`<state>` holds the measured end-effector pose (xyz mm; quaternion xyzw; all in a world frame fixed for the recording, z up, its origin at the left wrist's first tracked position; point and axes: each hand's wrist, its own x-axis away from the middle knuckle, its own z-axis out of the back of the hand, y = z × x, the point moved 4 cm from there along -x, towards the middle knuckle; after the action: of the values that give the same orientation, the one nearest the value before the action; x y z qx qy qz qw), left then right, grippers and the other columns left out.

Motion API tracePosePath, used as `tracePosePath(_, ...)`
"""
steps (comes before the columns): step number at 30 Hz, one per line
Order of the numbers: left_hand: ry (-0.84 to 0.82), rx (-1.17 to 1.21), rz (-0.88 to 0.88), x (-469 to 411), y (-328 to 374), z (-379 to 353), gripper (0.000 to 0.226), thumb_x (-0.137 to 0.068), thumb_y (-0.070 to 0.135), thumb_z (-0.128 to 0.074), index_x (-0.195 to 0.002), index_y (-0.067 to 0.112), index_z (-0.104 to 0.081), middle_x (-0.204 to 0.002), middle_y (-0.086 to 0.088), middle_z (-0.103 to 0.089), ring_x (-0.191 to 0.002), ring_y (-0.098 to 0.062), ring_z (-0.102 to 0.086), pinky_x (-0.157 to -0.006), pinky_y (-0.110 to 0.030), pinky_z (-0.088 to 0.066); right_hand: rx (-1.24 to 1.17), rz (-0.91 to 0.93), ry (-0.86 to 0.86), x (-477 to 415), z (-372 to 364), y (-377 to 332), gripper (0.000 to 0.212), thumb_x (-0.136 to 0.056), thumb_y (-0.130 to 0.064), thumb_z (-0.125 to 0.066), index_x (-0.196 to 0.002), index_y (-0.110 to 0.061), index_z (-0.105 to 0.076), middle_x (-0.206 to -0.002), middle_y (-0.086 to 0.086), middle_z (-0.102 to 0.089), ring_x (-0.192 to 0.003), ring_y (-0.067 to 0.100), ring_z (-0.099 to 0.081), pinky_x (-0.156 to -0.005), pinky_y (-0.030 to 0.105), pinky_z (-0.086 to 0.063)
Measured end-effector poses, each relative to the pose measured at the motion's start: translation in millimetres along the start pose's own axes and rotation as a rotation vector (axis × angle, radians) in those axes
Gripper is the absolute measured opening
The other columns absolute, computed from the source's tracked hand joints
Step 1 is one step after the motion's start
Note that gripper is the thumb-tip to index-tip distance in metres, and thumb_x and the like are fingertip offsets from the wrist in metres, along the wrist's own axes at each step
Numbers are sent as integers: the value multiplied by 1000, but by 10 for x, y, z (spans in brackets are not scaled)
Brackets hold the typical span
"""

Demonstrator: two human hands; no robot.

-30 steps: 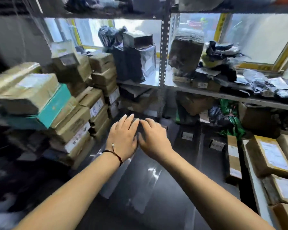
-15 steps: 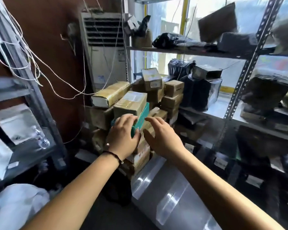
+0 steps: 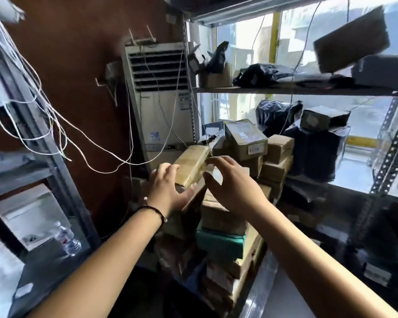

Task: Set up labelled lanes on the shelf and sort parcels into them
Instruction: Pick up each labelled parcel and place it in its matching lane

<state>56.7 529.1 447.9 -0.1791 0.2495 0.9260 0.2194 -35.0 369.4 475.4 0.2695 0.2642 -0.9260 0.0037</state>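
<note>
1. The left hand [image 3: 168, 189] grasps the near end of a long, yellowish-brown parcel wrapped in clear tape [image 3: 193, 164]. Its fingers lie over the parcel's left top edge and its thumb is underneath.
2. The right hand [image 3: 230, 182] meets the same parcel on the right. Its fingertips curl onto the long edge and its thumb is just below, so it pinches that side.
3. The parcel lies tilted at the top of a stack of brown cardboard boxes [image 3: 225, 219], its far end pointing away and up.
4. A teal box [image 3: 221, 244] sits lower in that stack, under the right forearm.
5. Behind the hands, a brown carton with a small white label [image 3: 246, 141] rests on more cartons.
6. To the right of those cartons stand black plastic-wrapped parcels [image 3: 317, 145] on the grey metal shelf [image 3: 365, 191].
7. The board above holds more dark bags and a small carton.
8. A black cord bracelet [image 3: 152, 211] circles the left wrist.
9. A white upright air-conditioning unit [image 3: 161, 99] stands against the brown wall behind the stack. Loose white cables [image 3: 55, 125] hang across from the upper left.
10. On the rack at the left are a white box [image 3: 30, 214] and, just beside it, a clear plastic bottle [image 3: 69, 239].
</note>
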Motion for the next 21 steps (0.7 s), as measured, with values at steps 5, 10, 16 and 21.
tracePosePath(5,-239,-53,40,-339,-192,-202,93,-74,77,-45,-148,21,-39,-153,-4,-29,-138,-30,-30,-113,-35,-27,12,-38,-37,-314,-214,-5,35,-97,-37,-58,-130,-25,-61,-134,-2,-57,-120,22,-58,-94,37,-50)
tracePosePath(10,-353,-119,37,-509,-349,-305,96,-74,81,-55,-150,27,-34,-157,-2,-27,-137,-34,-40,-113,-40,-35,126,-85,-112,-455,-407,-12,40,-96,-40,-61,-134,-26,-59,-141,-1,-52,-122,23,-57,-97,39,-49)
tracePosePath(16,-310,354,103,-803,-542,-94,83,-56,75,-44,-123,28,-60,-130,-1,-57,-117,-24,-57,-100,-34,-45,216,-157,-149,-608,-479,-105,47,-96,-46,-59,-139,-29,-53,-148,-3,-44,-128,27,-54,-98,32,-46)
tracePosePath(21,-147,981,165,-987,-702,188,69,-66,74,-48,-109,24,-68,-105,3,-72,-107,-20,-64,-95,-34,-49,158,-190,5,-699,-426,-321,31,-99,-43,-57,-127,-31,-59,-135,-13,-53,-118,10,-57,-67,13,-38)
